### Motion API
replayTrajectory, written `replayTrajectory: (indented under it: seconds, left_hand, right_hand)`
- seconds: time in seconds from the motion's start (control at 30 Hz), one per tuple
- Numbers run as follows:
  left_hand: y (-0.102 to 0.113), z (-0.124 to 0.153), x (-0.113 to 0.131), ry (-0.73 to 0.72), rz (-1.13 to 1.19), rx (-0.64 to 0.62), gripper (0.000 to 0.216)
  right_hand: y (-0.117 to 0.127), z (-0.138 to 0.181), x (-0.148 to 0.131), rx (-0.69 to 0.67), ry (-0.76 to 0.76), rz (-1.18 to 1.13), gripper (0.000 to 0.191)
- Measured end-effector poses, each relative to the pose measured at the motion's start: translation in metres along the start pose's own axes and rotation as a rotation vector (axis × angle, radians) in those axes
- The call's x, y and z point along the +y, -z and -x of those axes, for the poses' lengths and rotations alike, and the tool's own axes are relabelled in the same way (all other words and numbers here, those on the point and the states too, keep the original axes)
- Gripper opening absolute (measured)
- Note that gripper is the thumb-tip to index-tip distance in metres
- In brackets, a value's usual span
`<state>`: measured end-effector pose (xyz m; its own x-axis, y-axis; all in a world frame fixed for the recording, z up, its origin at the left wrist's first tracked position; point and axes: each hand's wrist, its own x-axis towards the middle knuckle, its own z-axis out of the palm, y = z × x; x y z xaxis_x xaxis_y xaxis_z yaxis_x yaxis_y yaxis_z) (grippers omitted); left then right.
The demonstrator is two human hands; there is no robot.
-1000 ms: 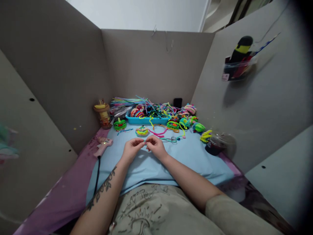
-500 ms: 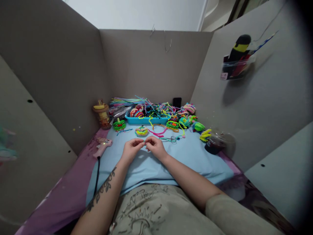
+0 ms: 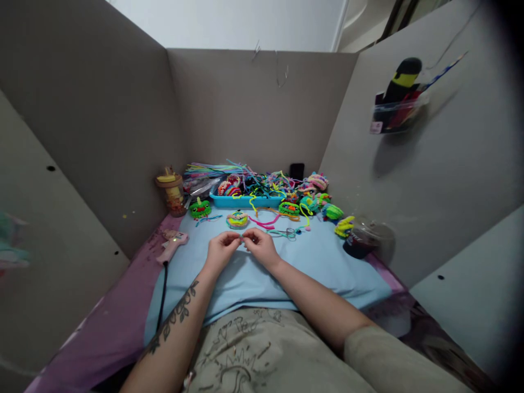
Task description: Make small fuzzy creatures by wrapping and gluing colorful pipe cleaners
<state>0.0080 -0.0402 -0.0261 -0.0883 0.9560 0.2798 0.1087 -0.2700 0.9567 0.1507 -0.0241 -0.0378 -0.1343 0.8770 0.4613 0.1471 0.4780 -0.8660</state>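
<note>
The left hand (image 3: 223,252) and right hand (image 3: 262,250) are close together above the blue cloth (image 3: 315,267), each with thumb and fingertips drawn together; whether they pinch a small piece I cannot tell. A striped fuzzy ball (image 3: 237,220) lies just beyond them, with scissors (image 3: 291,234) near the right hand. Cloth spreads on either side, down to its near edge at the shirt (image 3: 262,349); a pink glue gun (image 3: 172,248) sits by its left edge, and grey walls (image 3: 254,109) enclose the back and both sides. Near the back wall, a blue tray (image 3: 248,202) holds tangled fuzzy stems (image 3: 262,186) and rounded multicoloured pieces (image 3: 229,189). A lidded cup (image 3: 172,195) stands at left, a dark cup (image 3: 357,248) at right.
</note>
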Motion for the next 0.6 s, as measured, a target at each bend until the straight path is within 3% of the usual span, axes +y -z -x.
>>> replayTrajectory:
  seconds: [0.6]
  left_hand:
    - [0.0017, -0.0001, -0.0035, -0.092, -0.078, -0.037, 0.014]
  right_hand:
    - [0.0014, -0.0015, -0.0083, -0.001, -0.097, -0.054, 0.007]
